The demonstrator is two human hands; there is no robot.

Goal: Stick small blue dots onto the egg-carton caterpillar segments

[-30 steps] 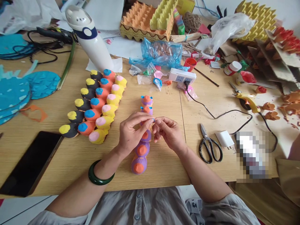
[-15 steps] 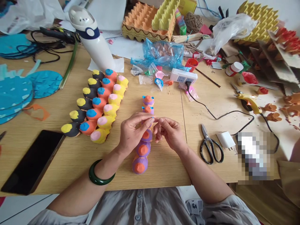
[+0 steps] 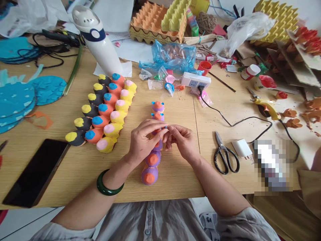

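Note:
My left hand (image 3: 145, 138) is closed in a pinch, with a tiny bit of blue clay (image 3: 166, 127) at its thumb and index fingertips. Against those tips, my right hand (image 3: 185, 142) pinches at the same bit, its other fingers curled. Both hands are above a row of purple egg-carton cups (image 3: 153, 158) capped with orange clay. The two far cups (image 3: 157, 106) carry small blue pieces on their sides. Part of the row's middle is hidden behind my left hand.
To the left stand rows of painted cups (image 3: 104, 109) and a phone (image 3: 36, 172). Scissors (image 3: 223, 157), a white charger (image 3: 241, 148) and a yellow glue gun (image 3: 268, 108) lie right. Farther back are a power strip (image 3: 195, 80), a white bottle (image 3: 100, 47) and egg trays (image 3: 150, 21).
Both hands remain pinched together over the row, with only slight finger movement. The blue bit shows a little more clearly between the fingertips. The view has shifted slightly.

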